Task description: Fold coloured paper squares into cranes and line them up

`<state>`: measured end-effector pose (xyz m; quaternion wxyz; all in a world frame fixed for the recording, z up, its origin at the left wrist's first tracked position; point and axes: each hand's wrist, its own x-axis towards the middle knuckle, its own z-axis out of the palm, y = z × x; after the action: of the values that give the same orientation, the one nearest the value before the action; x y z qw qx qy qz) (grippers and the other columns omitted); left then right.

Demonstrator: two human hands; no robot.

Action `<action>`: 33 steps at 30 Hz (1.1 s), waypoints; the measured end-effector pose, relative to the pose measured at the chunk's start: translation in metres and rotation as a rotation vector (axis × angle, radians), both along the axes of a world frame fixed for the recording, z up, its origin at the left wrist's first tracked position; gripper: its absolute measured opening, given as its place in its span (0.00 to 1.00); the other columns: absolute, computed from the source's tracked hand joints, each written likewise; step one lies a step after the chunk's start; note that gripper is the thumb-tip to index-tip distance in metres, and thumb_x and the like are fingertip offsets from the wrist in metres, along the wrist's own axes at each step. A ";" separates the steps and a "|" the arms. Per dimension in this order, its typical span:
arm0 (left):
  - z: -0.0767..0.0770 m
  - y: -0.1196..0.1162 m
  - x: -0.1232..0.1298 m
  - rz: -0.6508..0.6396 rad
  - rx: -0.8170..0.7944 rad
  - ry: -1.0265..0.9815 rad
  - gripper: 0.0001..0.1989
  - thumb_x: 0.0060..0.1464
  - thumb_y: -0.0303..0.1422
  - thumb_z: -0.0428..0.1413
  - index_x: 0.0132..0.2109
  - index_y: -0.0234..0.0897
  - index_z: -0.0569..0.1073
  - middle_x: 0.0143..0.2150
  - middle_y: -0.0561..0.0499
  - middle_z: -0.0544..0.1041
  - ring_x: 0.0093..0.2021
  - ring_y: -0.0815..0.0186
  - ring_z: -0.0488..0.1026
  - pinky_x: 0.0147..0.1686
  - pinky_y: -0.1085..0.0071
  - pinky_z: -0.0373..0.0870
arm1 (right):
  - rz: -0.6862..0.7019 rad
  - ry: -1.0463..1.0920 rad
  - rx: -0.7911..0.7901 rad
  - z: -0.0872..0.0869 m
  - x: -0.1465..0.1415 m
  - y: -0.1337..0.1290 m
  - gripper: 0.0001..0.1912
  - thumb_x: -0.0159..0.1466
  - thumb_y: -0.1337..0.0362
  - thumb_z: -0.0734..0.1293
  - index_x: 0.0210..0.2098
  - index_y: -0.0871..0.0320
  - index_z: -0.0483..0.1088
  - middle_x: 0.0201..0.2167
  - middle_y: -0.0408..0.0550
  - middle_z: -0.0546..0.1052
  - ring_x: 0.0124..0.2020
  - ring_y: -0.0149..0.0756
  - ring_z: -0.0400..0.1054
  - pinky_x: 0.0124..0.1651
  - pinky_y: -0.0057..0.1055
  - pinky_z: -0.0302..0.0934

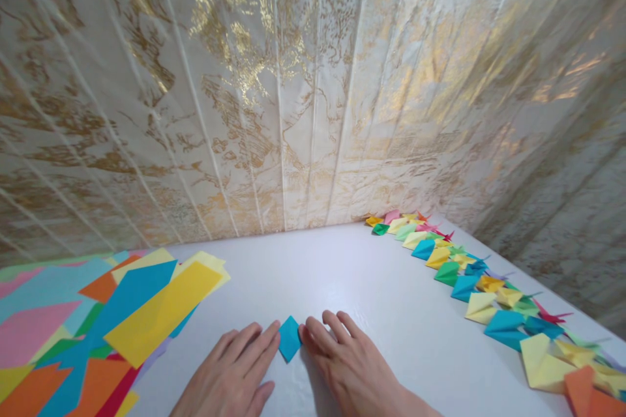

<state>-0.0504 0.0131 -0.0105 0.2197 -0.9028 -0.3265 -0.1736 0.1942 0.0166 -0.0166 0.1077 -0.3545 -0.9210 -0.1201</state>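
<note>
A small blue folded origami paper (pixel 290 339), shaped like a diamond, lies flat on the white table between my two hands. My left hand (pixel 229 368) rests at its left edge, fingers stretched out and lying low, with a fingertip at the paper. From the other side, my right hand (pixel 345 355) touches or nearly touches the right edge, its fingers apart and slightly bent. Neither hand lifts the paper. My right thumb is mostly hidden.
Loose sheets of coloured paper, with a yellow sheet (pixel 166 313) on top, overlap at the left. Several folded paper cranes (pixel 482 306) line the right side of the white table (pixel 293 267). A gold-patterned curtain (pixel 274 111) hangs behind the far edge.
</note>
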 end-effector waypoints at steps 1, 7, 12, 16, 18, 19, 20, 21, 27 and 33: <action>0.000 0.000 -0.002 -0.002 0.004 -0.007 0.20 0.58 0.31 0.53 0.58 0.38 0.73 0.59 0.52 0.78 0.50 0.60 0.77 0.49 0.66 0.68 | -0.009 -0.013 -0.028 0.004 0.003 0.000 0.23 0.63 0.65 0.67 0.57 0.64 0.68 0.50 0.56 0.74 0.50 0.49 0.65 0.54 0.43 0.59; -0.010 -0.004 0.004 0.034 0.011 -0.057 0.20 0.54 0.30 0.56 0.55 0.35 0.73 0.54 0.50 0.81 0.50 0.59 0.76 0.49 0.65 0.68 | -0.089 0.099 -0.304 0.032 0.004 0.009 0.23 0.62 0.71 0.67 0.56 0.56 0.69 0.50 0.51 0.76 0.47 0.45 0.67 0.49 0.37 0.62; -0.007 -0.007 0.023 0.183 -0.248 -0.082 0.16 0.51 0.26 0.61 0.48 0.37 0.75 0.46 0.48 0.81 0.46 0.54 0.75 0.45 0.60 0.71 | -0.009 0.282 -0.382 0.022 -0.009 0.017 0.14 0.60 0.73 0.71 0.44 0.53 0.75 0.42 0.45 0.78 0.41 0.39 0.68 0.44 0.32 0.61; -0.001 -0.003 0.026 0.163 -0.405 -0.148 0.07 0.57 0.24 0.59 0.41 0.41 0.73 0.40 0.52 0.77 0.40 0.56 0.73 0.39 0.61 0.70 | 0.027 0.336 -0.324 0.010 -0.008 0.018 0.09 0.63 0.72 0.71 0.41 0.53 0.76 0.39 0.44 0.79 0.38 0.38 0.67 0.41 0.33 0.59; 0.000 0.001 0.025 0.101 -0.391 -0.174 0.06 0.59 0.25 0.58 0.40 0.41 0.72 0.39 0.52 0.76 0.40 0.57 0.72 0.38 0.62 0.69 | 0.039 0.347 -0.311 0.008 -0.006 0.017 0.13 0.63 0.71 0.71 0.47 0.52 0.74 0.40 0.44 0.79 0.39 0.39 0.67 0.42 0.34 0.58; -0.001 0.002 0.024 0.077 -0.374 -0.187 0.06 0.60 0.24 0.57 0.39 0.41 0.72 0.39 0.52 0.76 0.39 0.57 0.71 0.38 0.63 0.68 | 0.042 0.348 -0.310 0.007 -0.004 0.017 0.15 0.63 0.70 0.71 0.49 0.52 0.74 0.40 0.45 0.79 0.39 0.39 0.67 0.42 0.35 0.58; -0.002 0.004 0.024 0.055 -0.353 -0.201 0.06 0.60 0.24 0.57 0.39 0.41 0.71 0.38 0.52 0.76 0.38 0.58 0.71 0.37 0.63 0.67 | 0.044 0.346 -0.313 0.006 -0.003 0.016 0.16 0.63 0.70 0.72 0.50 0.51 0.74 0.40 0.45 0.79 0.39 0.40 0.67 0.42 0.36 0.58; -0.003 0.004 0.024 0.034 -0.331 -0.213 0.06 0.61 0.24 0.56 0.38 0.41 0.71 0.37 0.52 0.75 0.37 0.58 0.70 0.37 0.64 0.66 | 0.044 0.346 -0.320 0.005 -0.001 0.016 0.16 0.63 0.70 0.72 0.50 0.50 0.74 0.41 0.45 0.78 0.39 0.40 0.67 0.43 0.36 0.58; -0.005 0.000 0.031 0.097 -0.289 -0.304 0.10 0.61 0.20 0.51 0.36 0.40 0.70 0.33 0.52 0.73 0.34 0.59 0.68 0.34 0.65 0.63 | -0.031 0.504 -0.496 0.008 -0.005 0.023 0.12 0.61 0.75 0.72 0.39 0.51 0.79 0.41 0.45 0.78 0.41 0.38 0.67 0.44 0.33 0.61; -0.004 -0.001 0.033 0.282 -0.548 -0.412 0.07 0.61 0.24 0.53 0.35 0.40 0.70 0.38 0.51 0.72 0.40 0.58 0.70 0.39 0.63 0.66 | -0.206 0.573 -0.653 0.018 -0.018 0.033 0.06 0.61 0.73 0.74 0.30 0.57 0.77 0.33 0.44 0.75 0.40 0.37 0.66 0.46 0.33 0.60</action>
<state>-0.0169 0.0122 -0.0141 -0.0786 -0.8203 -0.5196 -0.2257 0.1762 0.0491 0.0013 0.2284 -0.4788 -0.8036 0.2699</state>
